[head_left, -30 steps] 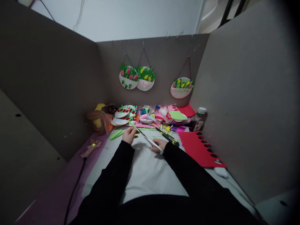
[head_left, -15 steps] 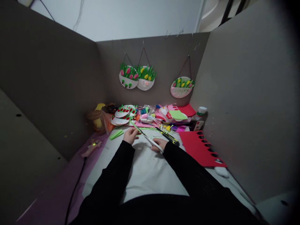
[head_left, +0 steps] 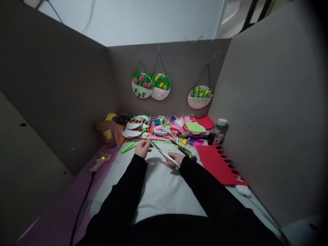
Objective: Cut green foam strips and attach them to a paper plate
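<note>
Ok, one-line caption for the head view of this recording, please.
Left hand pinches a green paper strip while the right hand works scissors on it, craft scraps behind.

Matt grey board panels wall in a smooth white paper sheet; the red sheet looks like soft matt foam, the scissors have glossy white plastic handles, sleeves are black cloth

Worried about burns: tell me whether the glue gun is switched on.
On: a green light glows on the pink glue gun lying left of the white sheet.
</note>
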Action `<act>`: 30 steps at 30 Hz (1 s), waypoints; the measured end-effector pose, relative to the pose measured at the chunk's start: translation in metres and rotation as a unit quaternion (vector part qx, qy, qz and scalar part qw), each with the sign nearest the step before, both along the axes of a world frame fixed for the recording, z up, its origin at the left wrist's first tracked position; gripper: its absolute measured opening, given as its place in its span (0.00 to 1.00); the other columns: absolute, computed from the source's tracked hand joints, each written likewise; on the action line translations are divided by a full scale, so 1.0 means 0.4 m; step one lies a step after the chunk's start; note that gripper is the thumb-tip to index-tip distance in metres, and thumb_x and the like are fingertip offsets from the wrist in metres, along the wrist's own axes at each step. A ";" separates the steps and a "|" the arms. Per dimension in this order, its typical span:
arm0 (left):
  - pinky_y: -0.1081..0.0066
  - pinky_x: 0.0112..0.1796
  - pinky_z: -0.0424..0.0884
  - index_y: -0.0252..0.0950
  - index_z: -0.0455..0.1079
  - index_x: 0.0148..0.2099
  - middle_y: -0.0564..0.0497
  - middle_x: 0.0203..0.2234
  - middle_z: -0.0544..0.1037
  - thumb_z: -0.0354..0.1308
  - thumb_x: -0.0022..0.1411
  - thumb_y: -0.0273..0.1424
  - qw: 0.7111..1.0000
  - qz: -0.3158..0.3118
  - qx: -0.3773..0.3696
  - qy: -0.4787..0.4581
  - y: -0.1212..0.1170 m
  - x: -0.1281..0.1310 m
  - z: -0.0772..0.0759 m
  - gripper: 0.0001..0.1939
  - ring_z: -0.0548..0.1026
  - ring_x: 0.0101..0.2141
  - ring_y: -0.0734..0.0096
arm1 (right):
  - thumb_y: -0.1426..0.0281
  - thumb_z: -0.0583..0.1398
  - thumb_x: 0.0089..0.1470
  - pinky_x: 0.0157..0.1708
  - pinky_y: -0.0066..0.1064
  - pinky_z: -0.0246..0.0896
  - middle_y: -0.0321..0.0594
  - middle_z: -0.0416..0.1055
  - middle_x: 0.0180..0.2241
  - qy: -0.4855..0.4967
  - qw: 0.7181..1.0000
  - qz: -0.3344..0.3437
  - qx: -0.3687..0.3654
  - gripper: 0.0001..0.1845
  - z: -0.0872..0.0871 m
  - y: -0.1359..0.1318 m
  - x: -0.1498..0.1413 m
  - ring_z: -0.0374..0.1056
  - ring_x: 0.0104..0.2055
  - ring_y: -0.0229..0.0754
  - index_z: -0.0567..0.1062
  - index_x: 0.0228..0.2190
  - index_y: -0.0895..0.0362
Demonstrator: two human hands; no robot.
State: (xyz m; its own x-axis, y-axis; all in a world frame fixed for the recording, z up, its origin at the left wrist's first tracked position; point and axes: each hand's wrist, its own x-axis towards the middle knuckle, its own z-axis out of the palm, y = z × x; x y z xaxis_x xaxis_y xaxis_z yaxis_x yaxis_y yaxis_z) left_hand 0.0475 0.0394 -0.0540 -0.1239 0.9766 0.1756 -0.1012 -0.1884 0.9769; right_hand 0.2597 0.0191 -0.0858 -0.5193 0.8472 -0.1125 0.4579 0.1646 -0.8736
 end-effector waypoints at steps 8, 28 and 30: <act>0.77 0.21 0.66 0.33 0.66 0.27 0.49 0.22 0.75 0.62 0.43 0.44 1.000 -0.019 -0.015 -0.009 -0.003 0.006 -0.001 0.19 0.75 0.27 0.68 | 0.66 0.61 0.42 0.18 0.22 0.52 0.27 0.61 0.16 -0.018 1.000 -0.004 0.009 0.12 0.005 -0.004 0.001 0.58 0.18 0.30 0.62 0.25 0.57; 0.77 0.19 0.64 0.33 0.66 0.27 0.50 0.20 0.73 0.61 0.44 0.42 1.000 0.021 -0.011 -0.007 0.005 -0.002 0.001 0.17 0.76 0.26 0.66 | 0.64 0.62 0.42 0.17 0.22 0.52 0.27 0.62 0.16 0.007 1.000 -0.008 -0.012 0.15 -0.015 0.009 0.001 0.57 0.17 0.30 0.62 0.25 0.57; 0.77 0.20 0.64 0.33 0.66 0.27 0.50 0.20 0.73 0.61 0.44 0.42 1.000 0.010 -0.018 -0.001 0.001 0.002 0.003 0.17 0.76 0.26 0.66 | 0.65 0.62 0.43 0.17 0.22 0.52 0.27 0.62 0.15 0.003 1.000 -0.016 -0.010 0.13 -0.014 0.007 -0.001 0.57 0.17 0.30 0.61 0.24 0.57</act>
